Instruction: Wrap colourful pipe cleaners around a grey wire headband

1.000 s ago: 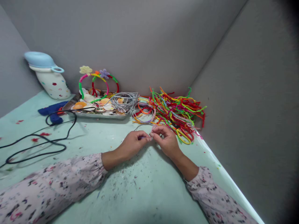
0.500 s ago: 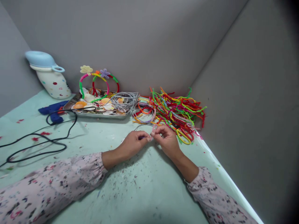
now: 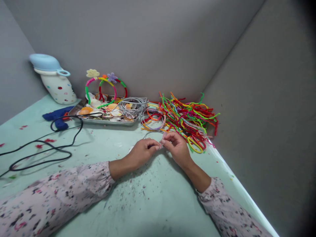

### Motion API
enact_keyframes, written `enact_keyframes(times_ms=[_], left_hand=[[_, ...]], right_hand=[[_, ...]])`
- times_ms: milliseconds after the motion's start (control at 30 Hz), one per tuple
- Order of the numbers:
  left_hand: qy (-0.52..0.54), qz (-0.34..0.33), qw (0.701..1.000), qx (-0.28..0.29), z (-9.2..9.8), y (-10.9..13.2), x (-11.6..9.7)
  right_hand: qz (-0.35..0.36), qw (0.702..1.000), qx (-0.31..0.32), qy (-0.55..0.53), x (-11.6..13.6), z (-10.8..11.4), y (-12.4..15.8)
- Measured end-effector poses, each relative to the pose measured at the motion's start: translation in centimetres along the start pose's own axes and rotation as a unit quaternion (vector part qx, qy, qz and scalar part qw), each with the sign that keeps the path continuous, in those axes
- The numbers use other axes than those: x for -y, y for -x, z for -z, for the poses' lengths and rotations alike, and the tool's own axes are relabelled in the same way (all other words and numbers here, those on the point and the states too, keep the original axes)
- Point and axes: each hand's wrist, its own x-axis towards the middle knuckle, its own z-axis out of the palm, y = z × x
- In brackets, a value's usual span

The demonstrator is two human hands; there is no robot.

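Note:
Above the middle of the table, my left hand [image 3: 142, 153] pinches a grey wire ring [image 3: 151, 132] between thumb and fingertips; most of the ring is hidden behind the hands. Right beside it, the thumb and forefinger of my right hand [image 3: 179, 149] are closed on a pale pink pipe cleaner [image 3: 164, 134] where it meets the wire. The fingertips of both hands almost touch. Just behind them lie wire rings partly wrapped in pipe cleaner [image 3: 161, 123] and a big heap of coloured pipe cleaners [image 3: 187, 115].
A metal tray [image 3: 111, 123] holds felt pieces, a coil of grey wire [image 3: 133, 107] and two flower-topped rings [image 3: 87, 90]. Left of it are a blue glue gun [image 3: 58, 116], its black cord [image 3: 59, 149] and a white bottle with blue lid [image 3: 59, 87]. Grey walls enclose the table.
The whole view has shifted slightly, so things appear a little further right. Both hands keep their pinch, with only small movement of the left fingers.

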Motion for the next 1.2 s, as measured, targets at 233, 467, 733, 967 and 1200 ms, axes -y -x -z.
enact_keyframes(times_ms=[233,467,733,967,1200], left_hand=[[0.049,0.026,0.998,-0.015,0.0,0.0,0.1],[0.060,0.000,0.998,-0.009,0.0,-0.1,0.3],[0.023,-0.004,1.000,0.003,0.2,-0.1,0.4],[-0.009,-0.016,1.000,0.012,0.3,-0.1,0.4],[-0.003,0.004,1.000,0.005,0.2,-0.1,0.4]], right_hand=[[0.083,0.988,-0.007,0.128,0.8,0.3,0.2],[0.113,0.974,0.048,0.191,0.9,0.4,0.2],[0.125,0.972,0.039,0.193,1.0,0.4,0.3],[0.161,0.966,0.056,0.192,1.2,0.3,0.5],[0.212,0.949,-0.002,0.235,1.8,0.7,0.4]])
